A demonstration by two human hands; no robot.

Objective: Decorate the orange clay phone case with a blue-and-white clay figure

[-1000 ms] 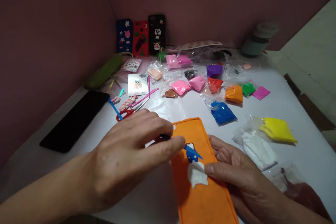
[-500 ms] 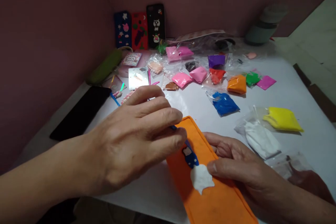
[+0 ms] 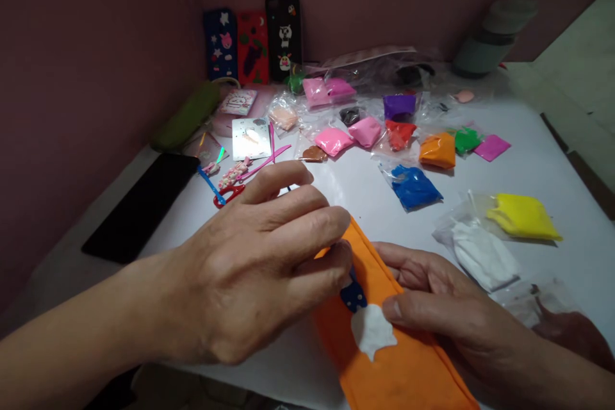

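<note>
My right hand grips an orange phone case by its right edge, thumb on the face, most fingers hidden behind. On the case lies a white clay piece with a round top and pointed lower edge, just beside the thumb. Directly above it sits a dark blue piece with white dots, partly covered by my left hand. My left hand is over the upper part of the case, thumb and index finger pinched near the blue piece. Whatever it pinches is hidden by the fingers.
Bags of coloured clay, such as blue, yellow and white, lie across the white table. A black phone, red-handled scissors and plastic tools are at left. Decorated cases lean on the wall; a bottle stands behind.
My left hand has moved slightly right and down over the case, covering more of the blue piece. A blue bit seen at its fingers before is now hidden. My right hand keeps its grip.
</note>
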